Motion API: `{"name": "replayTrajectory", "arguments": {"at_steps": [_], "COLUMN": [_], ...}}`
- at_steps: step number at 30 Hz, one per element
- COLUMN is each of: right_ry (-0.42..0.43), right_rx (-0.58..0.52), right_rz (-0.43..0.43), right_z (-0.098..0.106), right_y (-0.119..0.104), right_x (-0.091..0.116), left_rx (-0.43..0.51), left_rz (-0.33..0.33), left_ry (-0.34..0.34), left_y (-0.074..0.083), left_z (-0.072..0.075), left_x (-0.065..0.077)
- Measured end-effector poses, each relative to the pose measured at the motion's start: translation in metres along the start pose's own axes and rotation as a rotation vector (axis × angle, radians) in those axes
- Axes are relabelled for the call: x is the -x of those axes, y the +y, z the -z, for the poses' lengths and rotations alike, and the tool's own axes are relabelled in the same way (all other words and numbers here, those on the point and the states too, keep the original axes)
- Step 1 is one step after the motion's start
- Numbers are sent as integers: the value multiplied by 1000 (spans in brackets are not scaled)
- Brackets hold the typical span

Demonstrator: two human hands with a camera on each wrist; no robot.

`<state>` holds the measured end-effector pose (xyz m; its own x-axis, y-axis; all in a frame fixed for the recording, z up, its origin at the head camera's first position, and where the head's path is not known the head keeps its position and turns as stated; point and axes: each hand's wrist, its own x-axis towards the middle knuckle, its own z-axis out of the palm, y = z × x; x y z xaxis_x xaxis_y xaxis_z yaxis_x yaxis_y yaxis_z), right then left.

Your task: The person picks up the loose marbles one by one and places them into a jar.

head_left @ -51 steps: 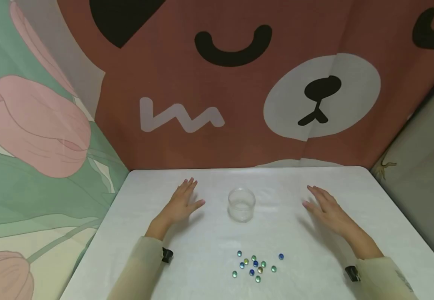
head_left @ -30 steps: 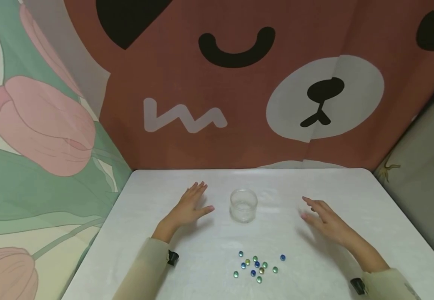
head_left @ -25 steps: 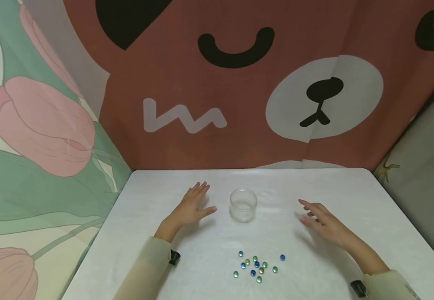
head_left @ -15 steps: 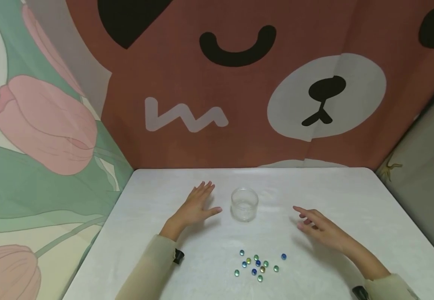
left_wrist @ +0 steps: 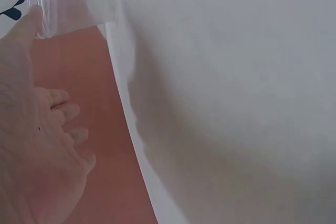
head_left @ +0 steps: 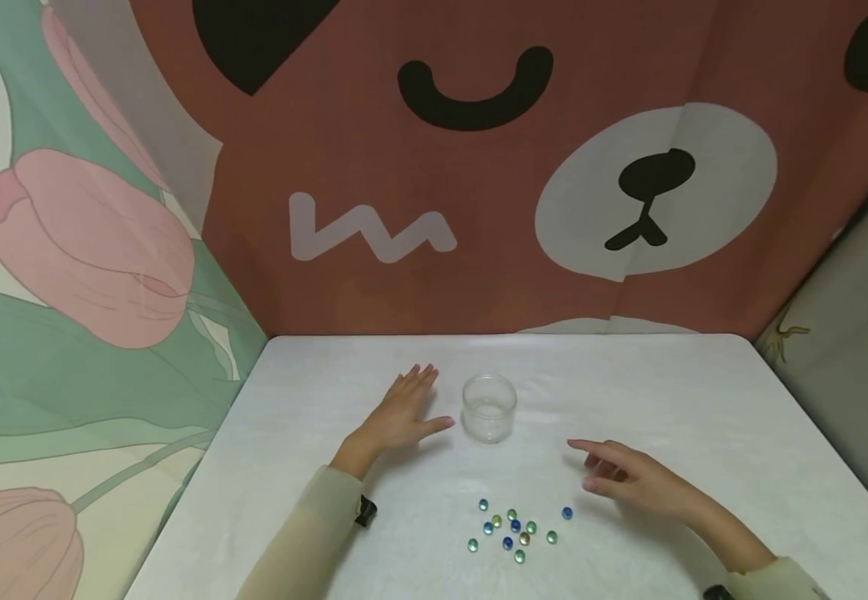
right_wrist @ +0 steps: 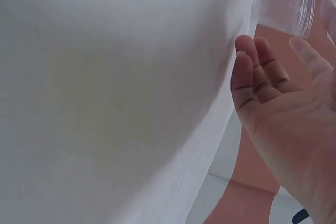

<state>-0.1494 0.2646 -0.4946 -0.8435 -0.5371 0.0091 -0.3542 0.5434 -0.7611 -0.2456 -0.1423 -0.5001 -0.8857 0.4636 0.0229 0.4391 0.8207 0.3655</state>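
A clear round plastic jar (head_left: 489,408) without a lid stands upright on the white table (head_left: 313,367). Just to its left is my left hand (head_left: 396,417), fingers spread and thumb stretched toward the jar, holding nothing. In the left wrist view the thumb overlaps the rim of the jar (left_wrist: 73,1). My right hand (head_left: 639,479) hovers right of the jar, index finger extended and the others bent loosely, with nothing in it. Nearest to it lies a dark blue glass marble (head_left: 567,513). Several more marbles, such as a green one (head_left: 551,537) and a blue one (head_left: 508,543), lie scattered in front of the jar.
Behind the table hangs a brown cloth (head_left: 373,300) printed with a bear's face. A flower-patterned cloth (head_left: 88,250) covers the left side, and a pale curtain (head_left: 846,333) the right. Black wrist straps show at both sleeves.
My left hand has moved right, closer to the jar. The right hand has come left and toward me, its fingers other than the index bending. Jar and marbles stay in place.
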Motion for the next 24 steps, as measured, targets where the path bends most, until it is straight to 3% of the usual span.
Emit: {"name": "replayTrajectory", "arguments": {"at_steps": [11, 19, 24], "right_ry": [-131, -163, -215], "right_rx": [-54, 43, 67], "right_rz": [14, 145, 98], "right_z": [-9, -13, -16], "right_y": [-3, -2, -3], "right_x": [-1, -4, -7], "left_rx": [2, -20, -20], "left_rz": [7, -6, -13], "left_ry": [-25, -53, -78], "left_y": [6, 9, 12], "left_z": [-7, -6, -6], "left_x": [-2, -8, -12]}}
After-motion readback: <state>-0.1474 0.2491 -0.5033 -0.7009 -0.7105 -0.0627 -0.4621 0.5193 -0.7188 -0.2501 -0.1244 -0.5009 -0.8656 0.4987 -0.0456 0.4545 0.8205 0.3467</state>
